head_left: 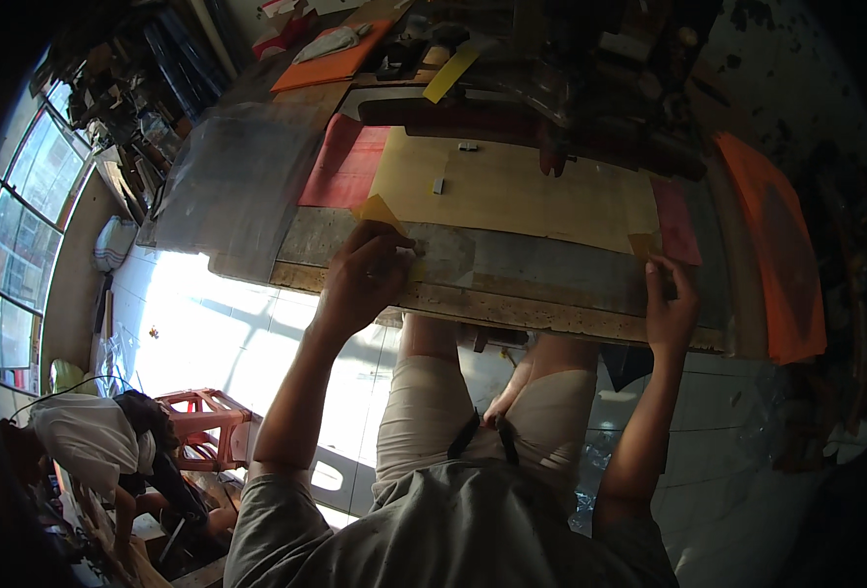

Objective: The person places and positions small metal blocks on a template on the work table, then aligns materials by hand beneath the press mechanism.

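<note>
A wide pale-yellow sheet [522, 191] lies across the worktable, over a red sheet [347, 162] that shows at both of its ends. My left hand [367, 272] is closed at the sheet's near left corner, where a yellow flap stands up between the fingers. At the near right corner, my right hand [671, 299] has its fingertips on a darker, folded-looking bit of the edge. Two small metal pieces, one a dark block [468, 147] and one a lighter block [439, 185], rest on the yellow sheet.
A dark machine [610, 127] with a long bar overhangs the sheet's far side. Orange sheets [771, 245] are stacked at the right; clear plastic [233, 186] covers the table's left. Behind lies another orange stack [336, 54]. A person [96, 446] bends near a red stool [203, 426] at lower left.
</note>
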`<state>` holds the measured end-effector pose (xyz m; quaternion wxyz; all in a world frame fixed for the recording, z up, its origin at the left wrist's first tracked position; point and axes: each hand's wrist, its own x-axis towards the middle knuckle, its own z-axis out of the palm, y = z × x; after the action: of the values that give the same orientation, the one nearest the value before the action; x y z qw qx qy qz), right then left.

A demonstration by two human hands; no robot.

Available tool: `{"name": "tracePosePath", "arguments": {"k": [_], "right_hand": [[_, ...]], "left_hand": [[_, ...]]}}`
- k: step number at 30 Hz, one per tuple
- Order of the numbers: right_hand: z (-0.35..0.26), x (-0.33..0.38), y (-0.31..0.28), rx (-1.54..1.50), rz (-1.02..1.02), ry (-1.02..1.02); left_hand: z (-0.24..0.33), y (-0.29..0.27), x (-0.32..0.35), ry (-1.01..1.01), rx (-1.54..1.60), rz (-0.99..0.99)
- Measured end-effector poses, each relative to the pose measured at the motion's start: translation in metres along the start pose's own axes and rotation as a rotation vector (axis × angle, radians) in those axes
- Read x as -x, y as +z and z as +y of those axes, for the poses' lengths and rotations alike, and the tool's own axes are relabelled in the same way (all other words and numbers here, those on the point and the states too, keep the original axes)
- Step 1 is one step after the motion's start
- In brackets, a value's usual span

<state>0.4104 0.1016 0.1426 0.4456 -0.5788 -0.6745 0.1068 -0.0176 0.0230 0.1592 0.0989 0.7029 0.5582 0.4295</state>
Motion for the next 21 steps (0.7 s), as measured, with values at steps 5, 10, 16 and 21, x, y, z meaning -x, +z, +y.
{"name": "tracePosePath", "arguments": {"k": [5,10,16,21], "right_hand": [[-0.004,0.001,0.0,0.007,-0.025,0.059],[-0.004,0.001,0.002,0.015,-0.018,0.058],[0.0,0.001,0.0,0.001,-0.023,0.091],[0.002,0.001,0.0,0.016,-0.026,0.103]], "left_hand": [[0.003,0.001,-0.015,0.013,-0.042,-0.034],[-0.006,0.001,-0.008,0.041,-0.086,-0.1],[0.002,-0.001,0.005,-0.017,0.024,-0.016],[0.0,-0.004,0.017,-0.01,0.045,-0.006]]}}
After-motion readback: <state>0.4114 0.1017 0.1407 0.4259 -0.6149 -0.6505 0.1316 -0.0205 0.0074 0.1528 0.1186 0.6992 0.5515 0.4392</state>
